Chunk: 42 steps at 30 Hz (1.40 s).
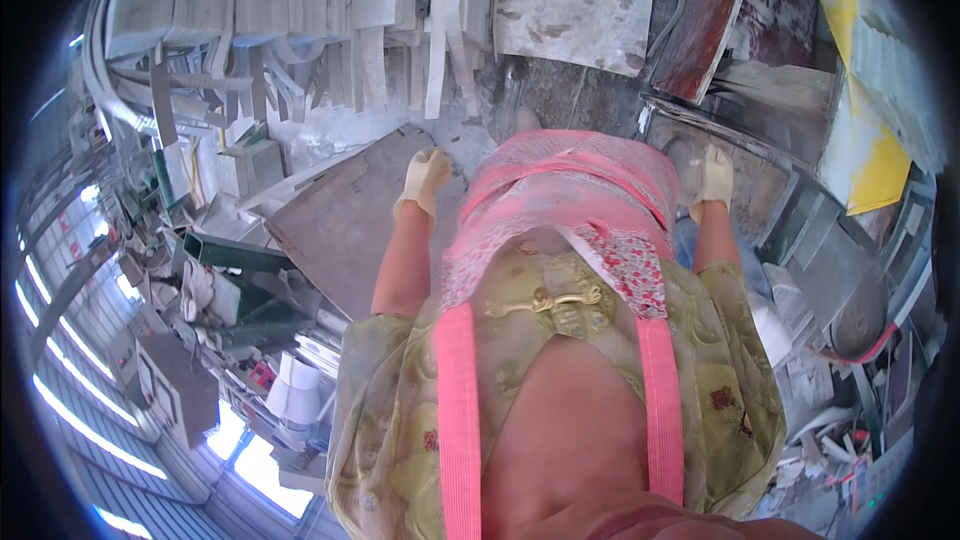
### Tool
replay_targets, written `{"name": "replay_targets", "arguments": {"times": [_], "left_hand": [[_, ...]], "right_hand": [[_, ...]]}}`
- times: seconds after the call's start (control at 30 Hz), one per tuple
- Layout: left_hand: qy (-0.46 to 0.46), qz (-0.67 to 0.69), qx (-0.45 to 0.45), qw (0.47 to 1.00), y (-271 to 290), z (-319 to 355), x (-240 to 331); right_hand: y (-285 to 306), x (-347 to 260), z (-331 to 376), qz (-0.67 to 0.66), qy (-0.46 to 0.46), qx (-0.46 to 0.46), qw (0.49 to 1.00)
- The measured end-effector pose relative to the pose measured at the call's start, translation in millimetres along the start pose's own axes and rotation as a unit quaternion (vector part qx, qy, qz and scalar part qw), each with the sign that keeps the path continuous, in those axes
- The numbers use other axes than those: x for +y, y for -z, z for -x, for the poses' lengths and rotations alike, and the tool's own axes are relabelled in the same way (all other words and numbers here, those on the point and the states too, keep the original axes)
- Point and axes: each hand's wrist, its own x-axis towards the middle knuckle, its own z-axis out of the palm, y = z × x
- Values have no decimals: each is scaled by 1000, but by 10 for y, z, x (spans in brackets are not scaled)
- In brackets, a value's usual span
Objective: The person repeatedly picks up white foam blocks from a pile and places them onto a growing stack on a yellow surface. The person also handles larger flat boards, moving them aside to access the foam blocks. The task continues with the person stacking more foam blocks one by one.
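Note:
My left hand, in a cream glove, hangs beside the apron with its fingers curled in; nothing shows in it. Below it lies a large flat grey-brown board, apart from the hand as far as I can tell. On the other side, my right hand wears a matching glove and hangs with fingers curled, nothing visible in them. Behind it is a dusty, brownish framed panel. A pink apron covers my front between the hands.
Pale stacked blocks and hanging strips line the far left. A stained whitish board lies ahead, with a reddish-brown panel leaning to its right. A yellow sheet stands farther right. Green metal beams and clutter fill the left.

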Motion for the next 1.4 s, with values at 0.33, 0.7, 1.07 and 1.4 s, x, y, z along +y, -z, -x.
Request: {"name": "replay_targets", "arguments": {"times": [0.33, 0.7, 1.07, 1.4], "left_hand": [[-96, -203, 34, 974, -2798, 603, 288], [-247, -376, -124, 885, -4279, 802, 660], [-166, -405, -289, 852, -4645, -108, -803], [-170, -352, 18, 920, -6263, 2220, -1167]], "right_hand": [[2628, 1428, -561, 353, 203, -182, 895], [4096, 1286, 611, -34, 18, 136, 990], [6314, 1349, 2028, 142, -19, 554, 820], [8860, 1620, 1145, 453, 284, 361, 764]]}}
